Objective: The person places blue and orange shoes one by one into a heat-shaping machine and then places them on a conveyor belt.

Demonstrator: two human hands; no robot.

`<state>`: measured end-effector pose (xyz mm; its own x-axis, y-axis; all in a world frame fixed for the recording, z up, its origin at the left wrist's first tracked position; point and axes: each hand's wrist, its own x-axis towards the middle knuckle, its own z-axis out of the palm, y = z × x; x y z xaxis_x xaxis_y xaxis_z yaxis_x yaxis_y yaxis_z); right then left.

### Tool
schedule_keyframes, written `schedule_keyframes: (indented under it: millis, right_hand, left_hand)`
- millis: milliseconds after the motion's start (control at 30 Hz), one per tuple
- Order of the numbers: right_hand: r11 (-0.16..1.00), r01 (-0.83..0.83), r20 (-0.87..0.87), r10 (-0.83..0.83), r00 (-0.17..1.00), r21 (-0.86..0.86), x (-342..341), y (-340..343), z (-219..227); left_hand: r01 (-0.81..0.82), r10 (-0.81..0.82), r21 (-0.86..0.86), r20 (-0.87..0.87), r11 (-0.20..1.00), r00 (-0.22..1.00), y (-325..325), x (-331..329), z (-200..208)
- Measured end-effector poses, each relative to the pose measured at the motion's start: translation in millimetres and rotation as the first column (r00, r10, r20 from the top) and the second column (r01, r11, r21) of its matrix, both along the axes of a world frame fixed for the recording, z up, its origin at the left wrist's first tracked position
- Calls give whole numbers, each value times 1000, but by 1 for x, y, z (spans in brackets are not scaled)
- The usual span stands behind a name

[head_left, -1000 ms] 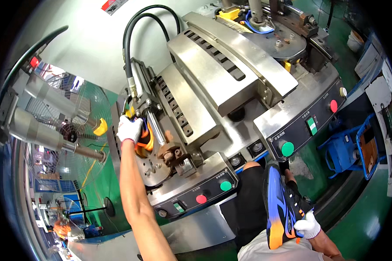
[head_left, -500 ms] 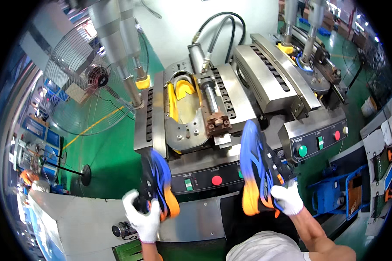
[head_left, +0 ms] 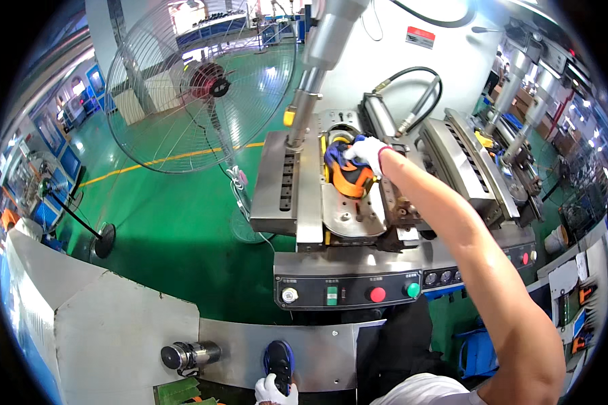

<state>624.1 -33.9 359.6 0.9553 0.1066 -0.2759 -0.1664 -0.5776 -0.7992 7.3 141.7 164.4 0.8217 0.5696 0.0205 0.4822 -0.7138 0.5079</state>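
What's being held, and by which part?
Left grip: a black-and-blue shoe, by its near end. Right grip: on the far part of the orange-and-blue shoe in the machine; whether clasped or just pressed, can't tell.

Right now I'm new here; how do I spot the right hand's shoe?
Find the steel machine beyond the bench. At its left end, the right hand touches the shoe. Broad orange patches distinguish it from the dark shoe at the left hand.

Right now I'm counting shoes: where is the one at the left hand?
In the head view, that shoe is low, left of centre, over the metal ledge, with the left hand at its near end and a flask to its left.
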Motion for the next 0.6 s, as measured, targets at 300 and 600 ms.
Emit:
schedule_keyframes:
  millis: [300, 600]
  right_hand:
    - [942, 48, 228, 31, 973, -333, 52, -2, -85]
    - [752, 93, 312, 154, 938, -653, 16, 37, -79]
  left_hand:
    - [92, -70, -123, 171, 988, 983, 10, 3, -25]
    - [100, -89, -61, 168, 993, 982, 5, 20, -18]
